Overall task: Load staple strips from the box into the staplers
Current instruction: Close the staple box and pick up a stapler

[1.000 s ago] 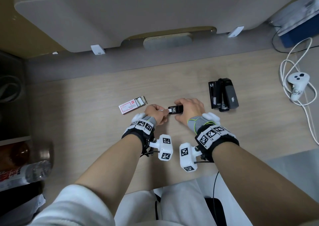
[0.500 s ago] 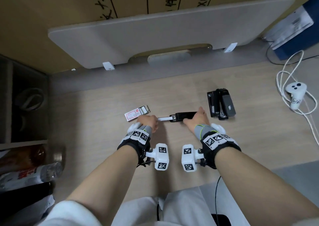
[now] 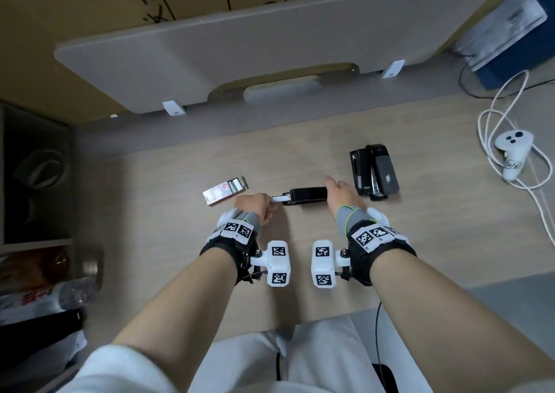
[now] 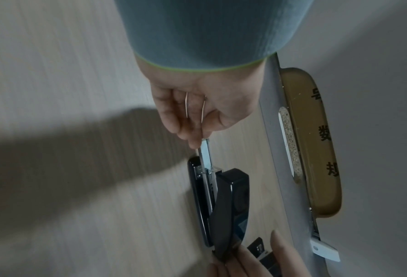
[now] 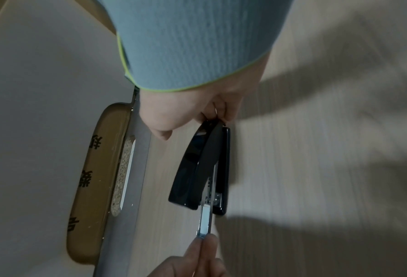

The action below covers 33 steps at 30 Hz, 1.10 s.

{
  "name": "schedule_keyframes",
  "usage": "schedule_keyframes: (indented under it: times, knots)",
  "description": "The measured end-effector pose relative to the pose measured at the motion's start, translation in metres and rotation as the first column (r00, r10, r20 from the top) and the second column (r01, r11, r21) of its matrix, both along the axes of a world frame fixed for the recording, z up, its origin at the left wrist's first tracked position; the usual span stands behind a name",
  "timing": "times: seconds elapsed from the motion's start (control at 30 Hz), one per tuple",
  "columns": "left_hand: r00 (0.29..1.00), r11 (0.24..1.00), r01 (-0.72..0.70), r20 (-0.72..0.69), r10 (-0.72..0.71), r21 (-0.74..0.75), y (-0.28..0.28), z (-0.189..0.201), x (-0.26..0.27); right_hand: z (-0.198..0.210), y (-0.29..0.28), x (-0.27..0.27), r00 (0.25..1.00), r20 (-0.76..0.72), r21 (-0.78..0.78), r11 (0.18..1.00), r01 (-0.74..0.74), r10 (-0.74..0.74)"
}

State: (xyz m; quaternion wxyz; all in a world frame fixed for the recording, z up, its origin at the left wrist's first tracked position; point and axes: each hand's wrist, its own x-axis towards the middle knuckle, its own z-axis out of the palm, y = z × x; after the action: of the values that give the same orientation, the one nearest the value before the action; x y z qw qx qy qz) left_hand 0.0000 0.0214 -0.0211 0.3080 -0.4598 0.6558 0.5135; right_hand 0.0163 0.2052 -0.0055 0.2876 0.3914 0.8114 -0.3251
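Note:
A black stapler (image 3: 307, 196) lies lengthwise on the wooden desk. A silver strip (image 3: 280, 198) juts from its left end; I cannot tell whether it is a staple strip or the slide-out tray. My left hand (image 3: 268, 205) pinches the strip's outer end, as the left wrist view shows with the hand (image 4: 198, 138) on the strip (image 4: 205, 150). My right hand (image 3: 330, 187) grips the stapler's rear end; the right wrist view has that hand (image 5: 217, 117) curled round the stapler (image 5: 202, 168). The red-and-white staple box (image 3: 223, 190) lies open just left of my left hand.
Two more black staplers (image 3: 374, 170) lie side by side right of my right hand. A white controller (image 3: 512, 152) and looped white cable (image 3: 492, 116) are at the far right. A grey partition (image 3: 240, 47) bounds the desk's far side. Bottles (image 3: 45, 296) sit low left.
My hands have drawn apart. The right hand, which covered the stapler a second ago, now holds only its rear end, and the silver strip shows between the left hand and the stapler.

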Motion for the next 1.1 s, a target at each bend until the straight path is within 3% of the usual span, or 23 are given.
schedule_keyframes:
  times: [0.17, 0.53, 0.9, 1.1]
  knots:
    - [1.000, 0.990, 0.028, -0.012, -0.026, 0.135, 0.016, 0.008, 0.006, 0.004, 0.008, 0.000, 0.999, 0.013, -0.011, 0.999, -0.031, 0.031]
    - [0.999, 0.977, 0.037, 0.020, -0.042, 0.209, 0.026, 0.004, 0.007, 0.013, 0.020, 0.001, 0.999, 0.040, -0.039, 0.999, -0.032, 0.034]
    - [1.000, 0.981, 0.015, -0.003, -0.014, 0.194, 0.036, -0.005, 0.009, 0.005, 0.030, 0.001, 0.996, -0.027, -0.069, 0.994, -0.089, 0.088]
    - [1.000, 0.985, -0.007, -0.015, 0.009, 0.170, 0.046, 0.001, 0.001, 0.008, 0.026, 0.009, 0.967, -0.029, -0.044, 0.966, -0.254, 0.253]
